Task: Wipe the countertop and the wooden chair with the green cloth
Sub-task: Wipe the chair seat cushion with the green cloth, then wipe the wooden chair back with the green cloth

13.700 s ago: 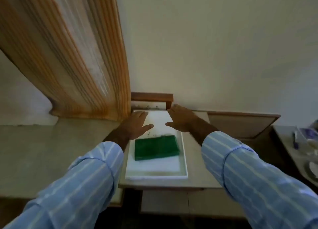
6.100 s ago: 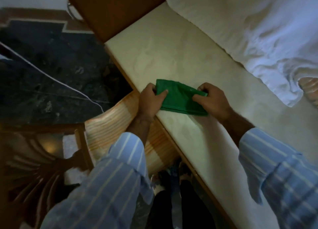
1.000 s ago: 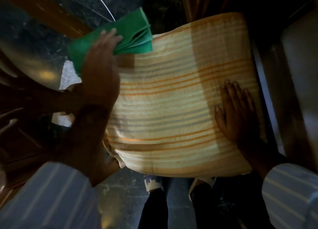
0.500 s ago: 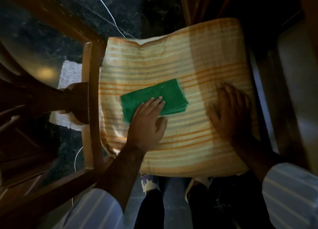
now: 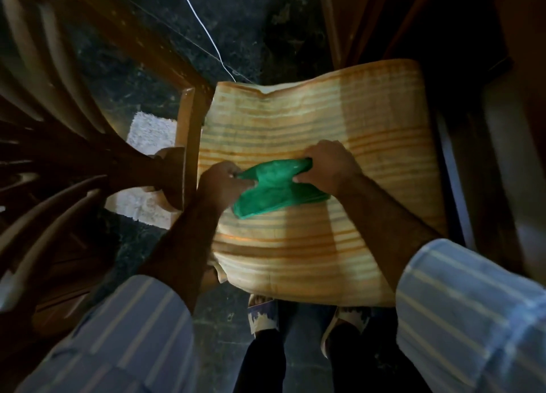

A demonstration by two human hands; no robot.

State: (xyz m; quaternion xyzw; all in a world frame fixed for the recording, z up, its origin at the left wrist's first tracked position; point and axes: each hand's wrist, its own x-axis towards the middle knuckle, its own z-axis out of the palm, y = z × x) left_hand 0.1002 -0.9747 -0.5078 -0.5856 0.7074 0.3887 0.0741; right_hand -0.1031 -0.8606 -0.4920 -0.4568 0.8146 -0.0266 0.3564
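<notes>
The green cloth lies bunched on the striped orange cushion of the wooden chair. My left hand pinches the cloth's left end. My right hand grips its upper right end. Both hands are over the middle of the seat, and the cloth sags between them. The chair's wooden arm shows along the cushion's left side. The countertop is a pale, dim strip at the right edge.
A dark carved chair back fills the left side. A white wire runs across the dark stone floor beyond the seat. A pale mat lies on the floor left of the chair. My feet stand under the cushion's front edge.
My right hand has left the cushion's right side and taken hold of the cloth. The flat cloth under my left hand is now bunched and held by both hands.
</notes>
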